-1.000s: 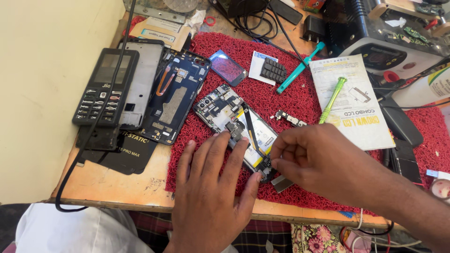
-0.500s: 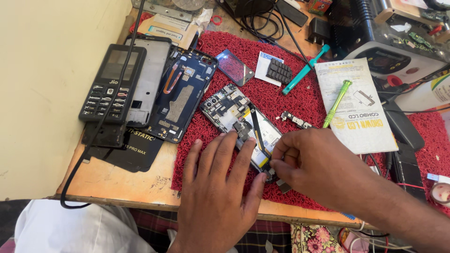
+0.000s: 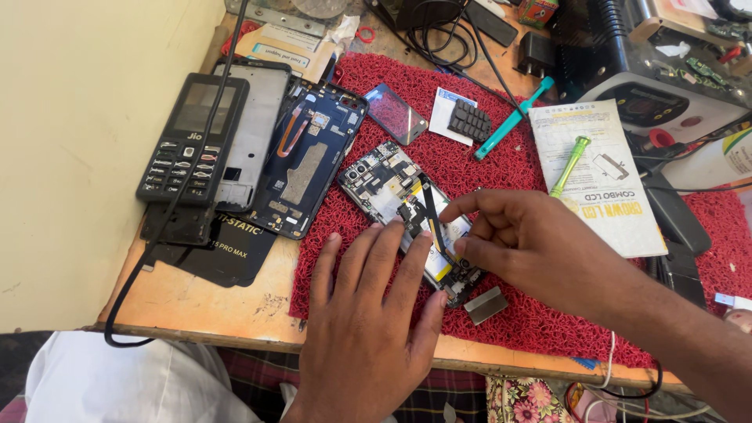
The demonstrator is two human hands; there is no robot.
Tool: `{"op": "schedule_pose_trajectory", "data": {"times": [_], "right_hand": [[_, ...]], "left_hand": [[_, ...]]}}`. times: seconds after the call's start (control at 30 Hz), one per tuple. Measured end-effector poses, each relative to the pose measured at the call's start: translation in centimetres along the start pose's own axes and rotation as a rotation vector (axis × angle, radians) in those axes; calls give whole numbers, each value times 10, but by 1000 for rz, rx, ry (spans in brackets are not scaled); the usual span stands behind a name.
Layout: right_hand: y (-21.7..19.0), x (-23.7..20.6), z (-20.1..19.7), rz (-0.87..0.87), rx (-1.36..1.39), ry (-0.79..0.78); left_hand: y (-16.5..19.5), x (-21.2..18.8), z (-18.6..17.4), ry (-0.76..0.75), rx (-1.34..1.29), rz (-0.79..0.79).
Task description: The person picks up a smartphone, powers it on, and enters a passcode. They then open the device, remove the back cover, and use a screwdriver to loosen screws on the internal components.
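while the left hand (image 3: 360,329) lies flat with fingertips pressing the opened smartphone (image 3: 407,215) onto the red mat (image 3: 548,329), the right hand (image 3: 540,243), nearer its lower end, pinches a thin black flex strip (image 3: 432,215) running along the phone's diagonal long axis.

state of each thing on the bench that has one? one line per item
Opened smartphone on the red mat: back off, circuit board exposed.
Black flex strip: lifted off the board, pinched by right hand.
Left hand: flat, fingertips pressing the phone.
Blue back housing: detached, inside facing up.
Black keypad phone: assembled, screen dark.
Green-handled screwdriver: lying unused on a leaflet.
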State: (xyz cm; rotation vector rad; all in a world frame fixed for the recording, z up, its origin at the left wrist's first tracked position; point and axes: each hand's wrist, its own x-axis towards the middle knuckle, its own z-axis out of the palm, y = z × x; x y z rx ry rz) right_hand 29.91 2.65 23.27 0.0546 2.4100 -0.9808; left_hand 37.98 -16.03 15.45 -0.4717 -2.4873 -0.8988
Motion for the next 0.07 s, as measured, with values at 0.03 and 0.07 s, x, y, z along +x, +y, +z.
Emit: {"op": "schedule_pose_trajectory", "data": {"times": [0.03,0.07], "right_hand": [[4,2,-1,11,9,-10],[8,4,-2,-29,31,-22]], "left_hand": [[0,0,0,-1,5,-1],[0,1,1,-10,4,-2]]}}
